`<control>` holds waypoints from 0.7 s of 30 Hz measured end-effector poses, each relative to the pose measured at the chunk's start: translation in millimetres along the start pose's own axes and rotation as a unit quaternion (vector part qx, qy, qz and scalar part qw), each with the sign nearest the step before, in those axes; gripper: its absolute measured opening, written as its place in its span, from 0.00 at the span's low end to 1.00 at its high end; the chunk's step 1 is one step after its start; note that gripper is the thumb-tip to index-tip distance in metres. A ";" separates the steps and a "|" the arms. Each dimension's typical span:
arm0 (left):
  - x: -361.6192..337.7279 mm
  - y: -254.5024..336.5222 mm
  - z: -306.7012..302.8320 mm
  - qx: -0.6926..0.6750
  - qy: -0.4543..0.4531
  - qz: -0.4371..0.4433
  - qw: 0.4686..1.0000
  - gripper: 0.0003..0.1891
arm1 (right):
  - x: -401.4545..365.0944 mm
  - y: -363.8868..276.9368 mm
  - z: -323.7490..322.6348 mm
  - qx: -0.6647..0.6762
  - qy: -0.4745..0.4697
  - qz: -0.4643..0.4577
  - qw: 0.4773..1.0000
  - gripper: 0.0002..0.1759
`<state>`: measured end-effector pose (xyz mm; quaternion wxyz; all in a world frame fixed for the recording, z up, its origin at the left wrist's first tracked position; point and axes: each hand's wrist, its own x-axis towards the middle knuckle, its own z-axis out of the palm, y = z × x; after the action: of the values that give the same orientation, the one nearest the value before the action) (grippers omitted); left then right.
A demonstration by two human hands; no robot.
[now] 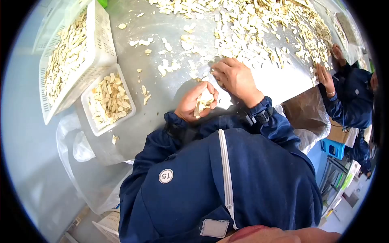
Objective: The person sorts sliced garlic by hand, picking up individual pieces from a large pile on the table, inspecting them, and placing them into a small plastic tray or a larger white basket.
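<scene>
Pale dried slices [251,36] lie spread over the metal table [162,101]. My left hand [197,101] is curled around several of these slices, which show between thumb and fingers. Close by on the right, my right hand [236,79] rests palm down at the near edge of the spread slices, its fingers bent and pressed together; whatever is beneath the fingertips is hidden. To the left of my left hand stands a small white tray [132,99] holding slices.
A large white perforated basket [103,36] full of slices stands at the left, tilted. A co-worker's hands [325,79] are at the table's right side. A clear plastic bag [310,109] hangs beside the table, near a blue stool [333,148].
</scene>
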<state>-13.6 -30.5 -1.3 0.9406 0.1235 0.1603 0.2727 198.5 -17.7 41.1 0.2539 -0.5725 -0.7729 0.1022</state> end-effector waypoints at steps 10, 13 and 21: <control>2.0 -2.4 -4.1 -0.055 -0.023 0.025 0.998 0.23 | -14.3 22.0 -16.7 0.395 -0.053 0.259 0.880 0.19; 1.6 -1.6 -1.0 -0.038 0.005 0.030 0.999 0.25 | -14.0 12.1 -21.5 0.404 -0.066 0.253 0.876 0.20; 1.4 -3.2 -0.8 -0.039 -0.007 0.054 0.998 0.26 | -10.8 -16.8 -43.9 0.205 -0.009 0.072 0.976 0.17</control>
<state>-11.3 -32.2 -3.4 0.9296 0.0973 0.1359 0.3284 209.3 -39.0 83.0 0.3512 -0.5615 -0.6943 0.2818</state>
